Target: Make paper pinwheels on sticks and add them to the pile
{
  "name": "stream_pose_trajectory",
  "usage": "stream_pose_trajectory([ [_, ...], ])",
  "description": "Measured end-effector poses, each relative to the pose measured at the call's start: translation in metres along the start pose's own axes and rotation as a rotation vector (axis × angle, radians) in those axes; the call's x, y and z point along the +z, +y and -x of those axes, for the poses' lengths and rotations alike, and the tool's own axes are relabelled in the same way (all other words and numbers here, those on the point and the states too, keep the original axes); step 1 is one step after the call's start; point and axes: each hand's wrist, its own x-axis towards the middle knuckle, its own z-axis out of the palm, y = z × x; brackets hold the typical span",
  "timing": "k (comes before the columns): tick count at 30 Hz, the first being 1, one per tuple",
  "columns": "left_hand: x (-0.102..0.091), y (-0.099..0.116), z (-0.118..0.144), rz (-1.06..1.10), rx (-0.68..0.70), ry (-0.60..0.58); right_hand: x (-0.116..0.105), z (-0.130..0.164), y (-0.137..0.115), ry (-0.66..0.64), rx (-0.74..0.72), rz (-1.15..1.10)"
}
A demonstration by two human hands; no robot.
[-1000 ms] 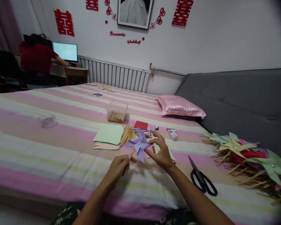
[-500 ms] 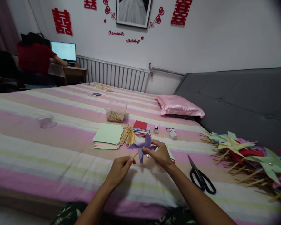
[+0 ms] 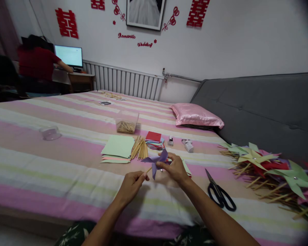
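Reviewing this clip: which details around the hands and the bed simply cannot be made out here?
Head view only:
- The stick's lower end: hidden inside the left hand.
- The purple pinwheel hub and the right hand grip on it: covered by its fingers.
- The pinwheel pile: cut off by the right edge, count unclear.
- The clear box contents: too small to identify.
- The small white items beyond the scissors: too small.
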Motion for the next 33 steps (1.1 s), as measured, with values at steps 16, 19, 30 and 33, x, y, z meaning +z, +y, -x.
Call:
stream_pose_trajectory([
  [16, 0.001, 0.0, 0.0, 0.381, -0.169, -0.035, -0.002, 0.0, -0.019, 0.029, -0.01, -0.075],
  [19, 0.0, 0.002, 0.0, 0.392, -0.177, -0.035, -0.002, -0.001, -0.016, 0.081, 0.014, -0.09],
  [30, 0.001, 0.0, 0.001, 0.345, -0.144, -0.053, -0.001, 0.0, -0.011, 0.11, 0.03, -0.064],
  [33, 0.001, 0.0, 0.0, 0.389, -0.154, -0.017, -0.001, 0.0, -0.01, 0.186, 0.026, -0.08],
])
